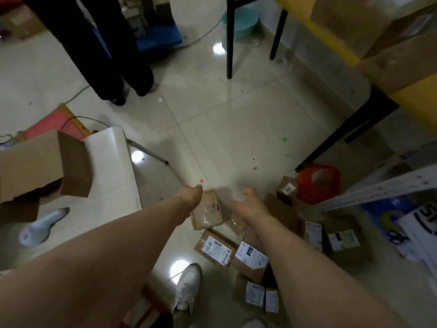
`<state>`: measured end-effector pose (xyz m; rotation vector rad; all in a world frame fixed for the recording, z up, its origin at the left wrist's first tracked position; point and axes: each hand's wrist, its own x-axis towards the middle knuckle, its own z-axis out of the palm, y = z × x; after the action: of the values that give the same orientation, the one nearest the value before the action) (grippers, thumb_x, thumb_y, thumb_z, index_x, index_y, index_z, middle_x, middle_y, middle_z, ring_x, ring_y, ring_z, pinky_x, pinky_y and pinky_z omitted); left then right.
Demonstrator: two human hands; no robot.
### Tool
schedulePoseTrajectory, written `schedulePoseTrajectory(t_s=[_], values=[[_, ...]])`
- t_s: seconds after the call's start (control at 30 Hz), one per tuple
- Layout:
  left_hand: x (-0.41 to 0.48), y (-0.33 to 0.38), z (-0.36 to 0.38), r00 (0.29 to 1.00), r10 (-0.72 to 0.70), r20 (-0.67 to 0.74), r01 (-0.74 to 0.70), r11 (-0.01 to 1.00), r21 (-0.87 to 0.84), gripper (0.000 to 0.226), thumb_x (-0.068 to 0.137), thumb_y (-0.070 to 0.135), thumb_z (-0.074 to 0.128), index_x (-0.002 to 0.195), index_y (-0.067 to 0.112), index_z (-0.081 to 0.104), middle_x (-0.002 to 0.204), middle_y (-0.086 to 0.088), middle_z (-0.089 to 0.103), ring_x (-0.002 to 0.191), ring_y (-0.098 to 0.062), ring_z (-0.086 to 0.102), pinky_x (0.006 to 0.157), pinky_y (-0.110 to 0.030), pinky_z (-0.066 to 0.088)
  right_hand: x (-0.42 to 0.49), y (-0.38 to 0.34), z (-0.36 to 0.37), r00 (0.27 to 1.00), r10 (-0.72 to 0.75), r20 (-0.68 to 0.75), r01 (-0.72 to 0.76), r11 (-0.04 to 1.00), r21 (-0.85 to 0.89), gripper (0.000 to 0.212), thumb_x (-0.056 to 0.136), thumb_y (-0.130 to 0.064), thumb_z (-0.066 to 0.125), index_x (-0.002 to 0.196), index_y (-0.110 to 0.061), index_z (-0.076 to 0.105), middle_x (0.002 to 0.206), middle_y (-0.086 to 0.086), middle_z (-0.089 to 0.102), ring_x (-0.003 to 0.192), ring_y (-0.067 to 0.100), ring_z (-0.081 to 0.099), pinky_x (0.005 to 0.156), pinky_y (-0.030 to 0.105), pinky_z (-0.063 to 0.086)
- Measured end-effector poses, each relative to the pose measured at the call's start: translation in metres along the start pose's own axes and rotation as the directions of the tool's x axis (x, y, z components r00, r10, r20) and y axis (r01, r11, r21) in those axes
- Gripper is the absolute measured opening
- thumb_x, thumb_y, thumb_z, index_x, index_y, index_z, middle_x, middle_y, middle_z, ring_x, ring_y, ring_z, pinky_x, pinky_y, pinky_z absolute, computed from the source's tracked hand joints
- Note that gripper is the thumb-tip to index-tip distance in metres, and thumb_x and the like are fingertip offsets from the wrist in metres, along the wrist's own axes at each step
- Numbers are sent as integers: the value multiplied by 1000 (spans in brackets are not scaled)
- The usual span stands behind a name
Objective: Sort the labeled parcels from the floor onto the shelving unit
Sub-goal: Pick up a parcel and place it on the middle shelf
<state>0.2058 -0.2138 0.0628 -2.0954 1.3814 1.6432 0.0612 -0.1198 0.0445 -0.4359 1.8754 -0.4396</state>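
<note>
Head view, left hand [189, 196] grasping small taped parcel [208, 213] at its edge, right hand [247, 205] released, just beside at 3 o'clock, labeled parcels [216, 248] on floor [236, 129] at 6 o'clock.

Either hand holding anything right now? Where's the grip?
Left hand grips the small taped parcel by its upper-left edge. Right hand is open beside it, but blurred, so contact is unclear.

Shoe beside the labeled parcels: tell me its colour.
White shoe, seen in the head view.
</note>
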Motion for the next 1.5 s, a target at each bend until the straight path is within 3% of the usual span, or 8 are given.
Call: schedulePoseTrajectory(t_s=[0.2,0.3,0.47,0.7,1.0,1.23,1.37,1.5], values=[[132,-69,3,993,-82,80,94,982,-162,72,98,67,18,127,15,59,143,-12,50,134,-32,42,103,-42,33,125,22,100,998,-59,13,60,978,-200,97,74,-60,76,150,-38,20,144,15,36,127,36,44,78,37,47],[184,-101,5,993,-88,83,102,977,-186,58,101,59,24,113,17,61,127,-12,59,116,-25,51,91,-38,35,178,33,143,998,-64,-12,56,941,-332,112,68,-66,77,152,-47,6,154,18,18,139,44,28,107,59,39],[244,-150,7,985,-167,36,170,979,-112,19,100,23,47,102,10,61,106,-10,67,93,-22,56,75,-32,46,237,42,205,995,-55,-85,6,872,-489,147,52,-82,76,148,-47,-30,161,20,-29,148,52,-17,111,74,19],[266,-183,1,968,-244,62,251,949,-192,27,101,21,47,121,7,57,92,-4,67,88,-17,59,67,-29,47,267,51,234,975,-111,-191,-30,790,-612,132,64,-66,77,152,-44,-20,161,21,-19,145,48,8,107,71,30],[158,-139,-9,962,-227,151,261,927,-269,37,100,34,48,128,10,51,103,-9,55,89,-21,53,84,-38,47,174,37,104,984,35,-176,-37,999,-9,118,61,-55,79,155,-46,8,157,10,25,135,42,39,108,61,39],[11,-47,-46,975,-178,136,221,867,-446,84,84,66,58,149,18,34,155,-15,31,140,-40,32,109,-59,35,0,-11,-41,999,23,37,-39,846,532,71,70,-37,80,136,-19,59,120,14,71,107,40,68,96,61,52],[-89,21,-80,958,79,277,119,766,-632,117,54,76,75,152,32,29,158,-18,24,143,-43,24,109,-67,25,-114,-58,-122,993,116,12,-100,790,605,76,53,-63,80,117,-22,71,118,14,70,112,40,62,95,59,49],[-195,94,-109,865,371,337,-19,697,-717,97,41,75,83,128,38,62,142,-13,46,124,-38,52,89,-60,50,-223,-95,-191,992,31,121,-97,799,594,83,55,-83,68,108,-21,80,110,17,75,110,40,63,83,55,55]])
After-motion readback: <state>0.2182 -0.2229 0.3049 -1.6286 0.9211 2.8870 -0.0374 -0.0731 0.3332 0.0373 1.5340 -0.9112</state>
